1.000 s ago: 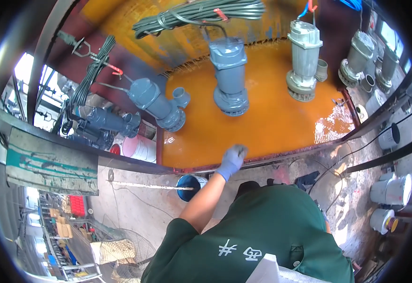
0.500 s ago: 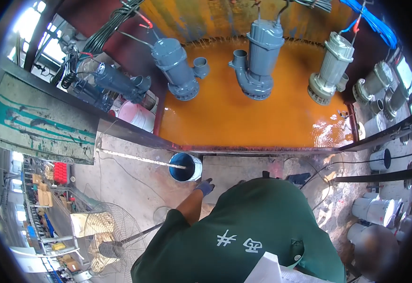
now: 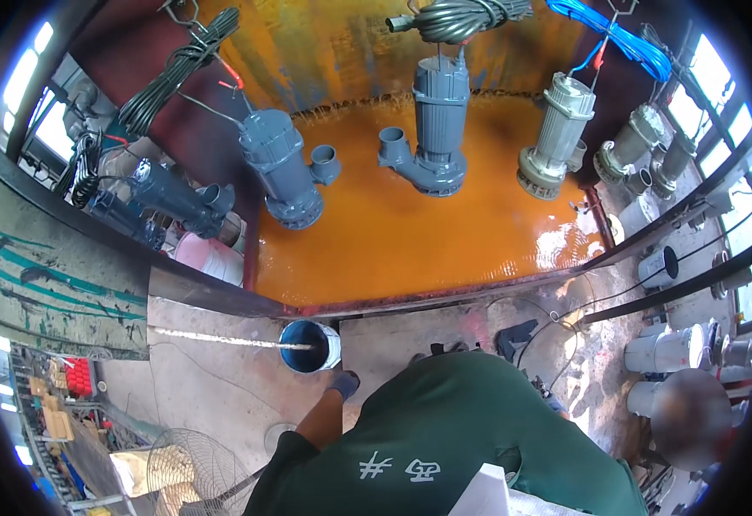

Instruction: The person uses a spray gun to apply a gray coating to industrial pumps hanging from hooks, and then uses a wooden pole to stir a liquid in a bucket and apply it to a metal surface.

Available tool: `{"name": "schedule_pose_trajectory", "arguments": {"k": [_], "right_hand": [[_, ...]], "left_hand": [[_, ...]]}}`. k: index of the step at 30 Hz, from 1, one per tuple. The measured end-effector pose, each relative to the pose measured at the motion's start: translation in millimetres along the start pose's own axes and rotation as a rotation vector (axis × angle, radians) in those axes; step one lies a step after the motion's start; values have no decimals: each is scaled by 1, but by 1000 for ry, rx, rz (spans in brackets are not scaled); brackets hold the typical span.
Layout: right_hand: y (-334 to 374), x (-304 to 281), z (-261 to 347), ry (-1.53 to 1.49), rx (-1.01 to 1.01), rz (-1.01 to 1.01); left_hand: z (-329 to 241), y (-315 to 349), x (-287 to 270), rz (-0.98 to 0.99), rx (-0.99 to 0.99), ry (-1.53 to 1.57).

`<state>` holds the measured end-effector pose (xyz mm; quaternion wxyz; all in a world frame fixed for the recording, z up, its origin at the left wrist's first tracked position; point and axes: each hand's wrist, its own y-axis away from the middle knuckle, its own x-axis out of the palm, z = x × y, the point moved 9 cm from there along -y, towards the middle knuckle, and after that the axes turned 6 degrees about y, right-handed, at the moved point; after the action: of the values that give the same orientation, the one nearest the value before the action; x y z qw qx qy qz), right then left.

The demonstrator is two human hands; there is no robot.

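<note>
My left hand (image 3: 346,384), in a blue-grey glove, hangs low in front of me, just below a white bucket (image 3: 331,346). It holds nothing that shows; its fingers look loosely apart, though small and slightly blurred. The bucket is dark blue inside, and a long pale stick (image 3: 230,339) leans out over its left rim. Beyond my green-clothed body, only part of my right hand (image 3: 555,402) shows, gloved, beside a small metallic thing (image 3: 539,385) that I cannot make out. Grey pumps (image 3: 441,120) hang over an orange liquid bath (image 3: 410,249), out of reach of both hands.
A dark red tank rim (image 3: 376,305) crosses ahead. A pale pump (image 3: 557,138) and coiled cables (image 3: 471,19) hang above. A hose (image 3: 578,311) and dark cloth-like item (image 3: 514,338) lie on the floor. White buckets (image 3: 664,351) stand right, near a blurred person; a fan (image 3: 191,464) stands left.
The view has shifted, so the pumps, tank and bucket sit lower and farther left. My left hand stays near the bucket, its fingers less stretched. Part of my right hand has come into sight.
</note>
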<state>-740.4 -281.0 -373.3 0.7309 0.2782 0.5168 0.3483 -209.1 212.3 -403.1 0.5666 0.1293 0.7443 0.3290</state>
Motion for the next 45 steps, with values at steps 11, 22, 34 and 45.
{"name": "schedule_pose_trajectory", "arguments": {"k": [11, 22, 34, 45], "right_hand": [[77, -11, 56, -50, 200, -27], [87, -16, 85, -250, 91, -159], [115, -34, 124, 8, 80, -242], [113, -42, 102, -137, 151, -249]], "left_hand": [[35, 27, 34, -165, -152, 302], [30, 39, 2, -15, -114, 286], [83, 5, 51, -99, -335, 845], [90, -25, -27, -48, -148, 671]]}}
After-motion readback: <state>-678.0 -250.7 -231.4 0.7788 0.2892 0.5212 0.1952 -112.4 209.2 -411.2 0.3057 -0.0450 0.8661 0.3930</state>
